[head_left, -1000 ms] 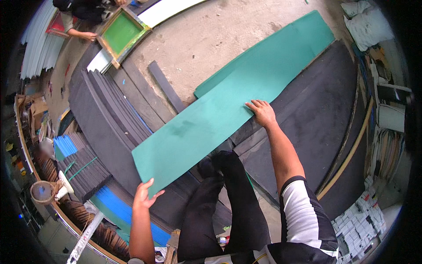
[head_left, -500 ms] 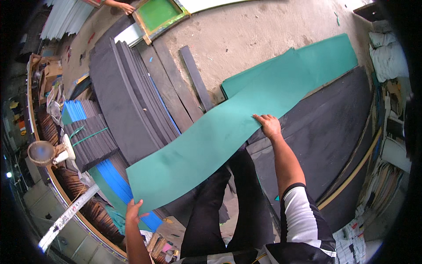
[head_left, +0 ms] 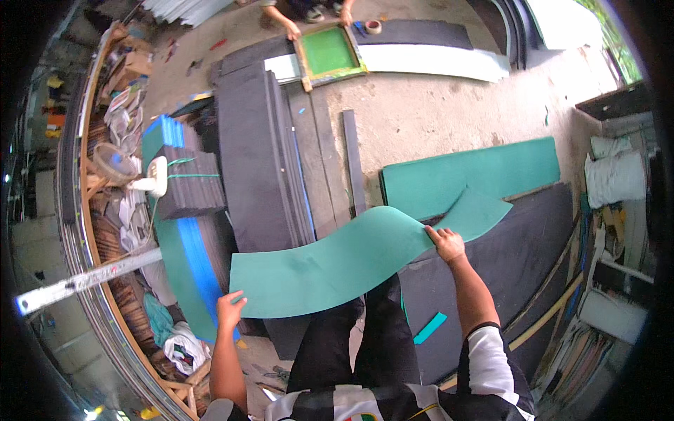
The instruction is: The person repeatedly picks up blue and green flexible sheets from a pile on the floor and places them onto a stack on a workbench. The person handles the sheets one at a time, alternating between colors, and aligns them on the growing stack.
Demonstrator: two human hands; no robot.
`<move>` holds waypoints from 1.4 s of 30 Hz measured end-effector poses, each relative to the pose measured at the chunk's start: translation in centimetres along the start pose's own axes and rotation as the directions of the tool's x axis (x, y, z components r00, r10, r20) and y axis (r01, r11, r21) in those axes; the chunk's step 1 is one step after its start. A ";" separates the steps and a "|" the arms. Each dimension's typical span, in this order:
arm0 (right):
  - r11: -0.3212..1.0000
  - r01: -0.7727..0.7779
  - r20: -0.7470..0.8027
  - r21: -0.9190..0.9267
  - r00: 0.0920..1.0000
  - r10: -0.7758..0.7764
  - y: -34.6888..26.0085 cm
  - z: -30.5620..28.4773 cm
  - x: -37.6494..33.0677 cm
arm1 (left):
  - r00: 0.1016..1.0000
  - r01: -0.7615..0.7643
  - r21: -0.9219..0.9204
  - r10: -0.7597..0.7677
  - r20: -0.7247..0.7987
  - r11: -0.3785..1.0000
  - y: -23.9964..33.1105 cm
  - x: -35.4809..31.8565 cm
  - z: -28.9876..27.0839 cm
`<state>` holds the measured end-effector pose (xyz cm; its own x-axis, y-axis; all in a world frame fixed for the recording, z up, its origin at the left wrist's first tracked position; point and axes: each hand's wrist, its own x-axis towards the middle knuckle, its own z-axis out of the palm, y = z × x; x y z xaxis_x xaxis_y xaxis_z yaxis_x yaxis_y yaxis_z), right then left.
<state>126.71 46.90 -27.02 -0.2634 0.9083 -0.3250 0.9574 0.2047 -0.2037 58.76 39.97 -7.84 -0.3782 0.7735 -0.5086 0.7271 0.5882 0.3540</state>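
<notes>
A long, limp green foam sheet (head_left: 337,270) hangs in a wave in front of my legs. My left hand (head_left: 229,309) pinches its lower left corner, thumb on the upper face. On its near edge, further right, my right hand (head_left: 447,244) is closed with the thumb over the top; the fingers underneath are partly hidden. The sheet's far right end bends down over dark sheets near a stack of green sheets (head_left: 477,172). Dark foam sheets (head_left: 256,161) are piled beyond my left hand.
Across the floor, another person's hands (head_left: 293,31) hold a wood-framed green screen (head_left: 330,52) over a white strip (head_left: 435,62). A bundle of dark pieces (head_left: 188,182) and a fan (head_left: 116,163) stand at left. Large dark sheets (head_left: 519,259) lie at right, with a green offcut (head_left: 430,328).
The view has turned left to right across the scene. The green sheet's far end has come off the green stack toward me and now droops. Both hands keep their hold.
</notes>
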 end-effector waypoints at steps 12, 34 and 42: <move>0.999 0.009 -0.204 -0.040 0.979 -0.017 -6.5 -13.6 -10.3 | 0.959 0.263 -0.415 -0.282 0.017 0.871 -6.6 -16.4 -18.2; 0.958 0.256 -0.489 -0.127 0.825 -0.285 -19.3 -20.7 -20.1 | 0.904 0.086 -0.448 -0.259 -0.342 0.890 -34.5 -51.6 -11.3; 0.885 0.461 -0.418 -0.061 0.794 -0.442 -30.1 -27.4 -27.1 | 0.857 0.247 -0.343 -0.370 -0.358 0.906 -42.9 -60.8 -7.5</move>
<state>108.24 26.09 13.22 -0.5826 0.7829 0.2181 0.7335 0.6221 -0.2736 46.25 -30.57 13.81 -0.7981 0.5302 -0.2861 0.3685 0.8053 0.4644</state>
